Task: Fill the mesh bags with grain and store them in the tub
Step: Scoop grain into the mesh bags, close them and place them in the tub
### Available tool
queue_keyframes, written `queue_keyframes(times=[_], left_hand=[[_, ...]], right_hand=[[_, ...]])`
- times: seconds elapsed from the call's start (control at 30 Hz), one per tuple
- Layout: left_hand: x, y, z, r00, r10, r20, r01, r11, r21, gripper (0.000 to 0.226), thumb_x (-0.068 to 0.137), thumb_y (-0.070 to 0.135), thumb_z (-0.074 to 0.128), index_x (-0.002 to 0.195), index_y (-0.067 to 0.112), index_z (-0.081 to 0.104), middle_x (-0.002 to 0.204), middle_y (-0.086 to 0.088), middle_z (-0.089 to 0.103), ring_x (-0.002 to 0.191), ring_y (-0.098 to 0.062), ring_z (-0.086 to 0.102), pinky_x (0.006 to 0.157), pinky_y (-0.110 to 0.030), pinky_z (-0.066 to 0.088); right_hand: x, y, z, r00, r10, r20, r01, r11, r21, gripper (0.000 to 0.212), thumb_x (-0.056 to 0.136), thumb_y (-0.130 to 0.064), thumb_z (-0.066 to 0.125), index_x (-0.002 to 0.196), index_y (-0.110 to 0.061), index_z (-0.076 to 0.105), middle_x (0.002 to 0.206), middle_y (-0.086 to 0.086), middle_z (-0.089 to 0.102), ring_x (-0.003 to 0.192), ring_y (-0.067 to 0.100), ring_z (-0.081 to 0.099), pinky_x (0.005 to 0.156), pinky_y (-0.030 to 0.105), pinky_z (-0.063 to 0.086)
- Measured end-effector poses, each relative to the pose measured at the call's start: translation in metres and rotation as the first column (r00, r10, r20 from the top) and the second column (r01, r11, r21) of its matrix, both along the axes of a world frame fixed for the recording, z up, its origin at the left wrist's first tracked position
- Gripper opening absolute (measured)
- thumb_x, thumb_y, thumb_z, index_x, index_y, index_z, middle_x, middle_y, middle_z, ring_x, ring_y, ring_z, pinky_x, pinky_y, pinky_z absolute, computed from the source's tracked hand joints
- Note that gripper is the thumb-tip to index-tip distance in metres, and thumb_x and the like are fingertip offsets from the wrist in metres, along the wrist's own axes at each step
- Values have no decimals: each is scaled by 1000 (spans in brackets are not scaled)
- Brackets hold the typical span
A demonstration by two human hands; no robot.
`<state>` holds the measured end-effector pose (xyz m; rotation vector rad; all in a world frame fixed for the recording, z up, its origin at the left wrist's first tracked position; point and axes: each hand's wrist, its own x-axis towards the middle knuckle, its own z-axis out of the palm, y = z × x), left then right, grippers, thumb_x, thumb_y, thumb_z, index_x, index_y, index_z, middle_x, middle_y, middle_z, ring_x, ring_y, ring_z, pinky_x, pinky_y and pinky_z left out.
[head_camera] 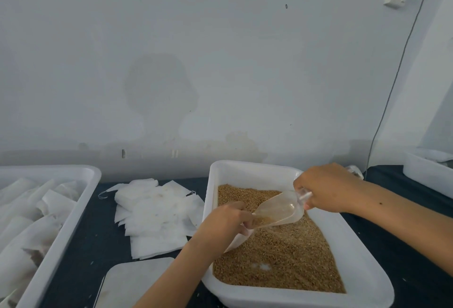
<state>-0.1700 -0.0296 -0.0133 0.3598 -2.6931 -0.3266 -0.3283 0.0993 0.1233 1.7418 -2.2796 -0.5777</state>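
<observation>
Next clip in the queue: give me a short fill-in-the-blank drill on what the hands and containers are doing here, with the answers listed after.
1. The right hand grips the handle of a clear plastic ____.
2. The scoop tips toward a mesh bag held open by the ____ hand.
3. The grain lies in a ____ tray.
4. The empty bags are piled to the ____ of that tray.

Missing words: scoop; left; white; left

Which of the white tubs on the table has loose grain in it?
The middle tub, under both hands, holds loose brown grain. The left tub holds white bags, and the far right tub shows no grain.
</observation>
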Motion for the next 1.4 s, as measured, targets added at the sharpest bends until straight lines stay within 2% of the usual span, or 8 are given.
queue_keyframes(times=[0.23, 0.4, 0.63, 1.0, 1.07, 1.17, 1.2, 1.4], left_hand=[[2, 0, -2, 993, 93, -74, -88, 994, 64, 6, 94, 8, 51, 92, 13, 53, 96, -1, 56, 80, -10, 46, 61, -12, 28], [5, -2, -3, 964, 228, -137, -187, 947, 260, 19, 99, 5, 37, 92, 22, 32, 76, 4, 46, 61, -5, 38, 54, -20, 30], [20, -1, 20, 877, 365, -313, 32, 605, 796, 19, 103, 13, 32, 85, 15, 39, 80, -2, 43, 78, -18, 43, 71, -32, 41], [29, 18, 44, 814, 404, -417, 213, 461, 862, 19, 101, 18, 39, 85, 11, 44, 84, -11, 38, 80, -23, 33, 67, -31, 31], [33, 19, 50, 803, 396, -445, 227, 488, 843, 18, 101, 15, 40, 84, 11, 46, 80, -10, 39, 76, -22, 34, 64, -28, 31], [48, 25, 62, 790, 333, -514, 262, 575, 775, 18, 100, 13, 43, 82, 12, 48, 71, -2, 44, 64, -13, 39, 55, -16, 34], [55, 28, 66, 785, 299, -543, 284, 605, 744, 18, 99, 11, 44, 82, 12, 49, 69, 2, 46, 62, -10, 40, 54, -13, 35], [109, 41, 68, 689, 313, -653, 285, 712, 642, 10, 91, 0, 54, 90, 8, 61, 87, 2, 65, 78, -16, 56, 71, -25, 44]], right_hand=[[-8, 10, -3, 990, -54, 130, 53, 999, 11, 17, 90, -38, 56, 81, -26, 48, 80, -11, 48, 75, 10, 48, 55, 20, 29], [-19, 17, -41, 798, -273, 538, 286, 956, 60, 22, 96, -31, 50, 78, -21, 42, 82, -4, 52, 65, 7, 48, 52, 15, 38], [-13, -3, -125, 743, -258, 617, 376, 924, -66, 32, 97, -35, 47, 72, -16, 54, 68, -6, 52, 53, 4, 46, 56, 15, 43], [15, -15, -129, 866, -270, 421, 328, 942, -70, 37, 97, -26, 39, 132, -14, 42, 139, 10, 40, 129, 27, 37, 107, 40, 35], [23, -10, -112, 687, -53, 725, 311, 923, -228, 18, 98, -20, 42, 112, -19, 53, 120, 2, 54, 113, 18, 51, 96, 34, 44], [54, 0, -83, -74, 295, 953, 375, 893, -248, 26, 95, -32, 45, 107, -19, 63, 102, 4, 68, 91, 16, 65, 79, 32, 53], [66, 2, -77, -163, 346, 924, 356, 894, -271, 31, 90, -40, 49, 108, -21, 64, 99, 2, 71, 90, 17, 67, 77, 31, 55], [140, -17, -86, 4, 497, 868, 419, 787, -453, 20, 77, -37, 70, 91, -23, 69, 88, 0, 74, 83, 17, 70, 75, 38, 56]])
